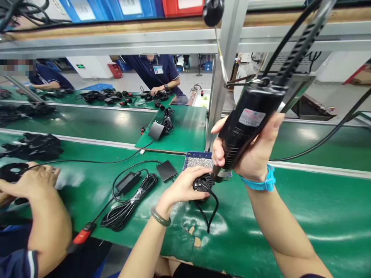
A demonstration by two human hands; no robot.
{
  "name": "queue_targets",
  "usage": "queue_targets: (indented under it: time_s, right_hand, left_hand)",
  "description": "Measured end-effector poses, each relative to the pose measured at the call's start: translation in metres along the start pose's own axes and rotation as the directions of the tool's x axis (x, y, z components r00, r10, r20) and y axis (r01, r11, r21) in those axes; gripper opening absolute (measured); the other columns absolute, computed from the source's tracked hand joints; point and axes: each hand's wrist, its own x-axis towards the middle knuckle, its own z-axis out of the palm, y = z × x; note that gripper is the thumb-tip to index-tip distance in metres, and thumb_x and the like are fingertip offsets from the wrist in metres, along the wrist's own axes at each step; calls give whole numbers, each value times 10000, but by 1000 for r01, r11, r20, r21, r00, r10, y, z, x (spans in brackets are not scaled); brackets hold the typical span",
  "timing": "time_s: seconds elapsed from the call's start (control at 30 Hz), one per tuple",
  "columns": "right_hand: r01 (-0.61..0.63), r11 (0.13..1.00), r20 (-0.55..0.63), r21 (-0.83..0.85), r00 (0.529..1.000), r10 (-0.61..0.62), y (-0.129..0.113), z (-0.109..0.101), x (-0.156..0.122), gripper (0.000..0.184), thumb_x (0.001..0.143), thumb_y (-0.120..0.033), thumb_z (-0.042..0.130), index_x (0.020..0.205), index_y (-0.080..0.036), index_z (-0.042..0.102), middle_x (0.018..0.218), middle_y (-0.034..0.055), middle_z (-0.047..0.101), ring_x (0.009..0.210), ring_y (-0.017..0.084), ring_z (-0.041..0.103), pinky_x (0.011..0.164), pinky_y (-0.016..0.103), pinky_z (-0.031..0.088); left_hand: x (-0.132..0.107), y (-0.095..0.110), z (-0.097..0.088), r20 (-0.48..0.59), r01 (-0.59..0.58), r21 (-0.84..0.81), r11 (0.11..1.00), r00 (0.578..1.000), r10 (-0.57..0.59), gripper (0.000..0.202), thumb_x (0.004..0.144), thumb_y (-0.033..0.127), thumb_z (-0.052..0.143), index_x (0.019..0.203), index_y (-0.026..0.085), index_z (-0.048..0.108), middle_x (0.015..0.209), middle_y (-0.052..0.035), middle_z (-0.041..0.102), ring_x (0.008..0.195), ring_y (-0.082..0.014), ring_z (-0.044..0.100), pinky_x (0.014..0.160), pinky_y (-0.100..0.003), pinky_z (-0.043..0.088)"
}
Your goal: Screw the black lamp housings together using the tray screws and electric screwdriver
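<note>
My right hand (252,150) is wrapped round a black electric screwdriver (246,119), which hangs tilted from a cord and a hook. Its lower end points down at a small black device (204,183) with a ribbed housing. Fingers and thumb of my left hand (187,185) grip that device from the left side on the green bench. A short black cable (216,208) loops out of the device towards me. Just behind it stands a blue bin (188,155) full of small silvery screws (199,162). The tip of the screwdriver is hidden.
Left of my hand lie a coiled black cable (130,204), a black adapter (127,183), a flat black box (166,171) and a red connector (82,235). A co-worker's arm (49,204) is at far left. A metal post (224,69) rises behind the bin; another person (153,73) works across.
</note>
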Motion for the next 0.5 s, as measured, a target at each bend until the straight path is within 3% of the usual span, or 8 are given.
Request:
queue_targets:
  time_s: [0.17,0.33,0.5]
  right_hand:
    - [-72,997,135,37,989,66,4,5,-8,742,751,-894,439,849,-197,674,511,-2,608,354,126,512,331,228,406]
    - [-106,992,67,-63,992,111,14,10,-17,799,678,-978,350,655,-222,609,543,29,583,475,167,574,412,281,438]
    - [-63,997,87,40,994,59,15,12,-16,735,688,-939,462,674,-215,585,539,1,563,444,145,545,398,267,430]
  left_hand:
    - [-1,-6,1,-25,-15,18,1000,1000,16,540,603,182,753,1127,206,623,1103,-36,679,1058,-281,605,1005,-404,450]
    - [-4,-8,7,-70,29,32,999,997,-27,313,607,175,725,907,184,637,912,-21,640,888,-229,572,867,-356,474]
    - [-7,-14,10,-116,70,15,997,991,-68,214,602,191,743,758,174,597,815,-13,593,807,-202,531,796,-334,480]
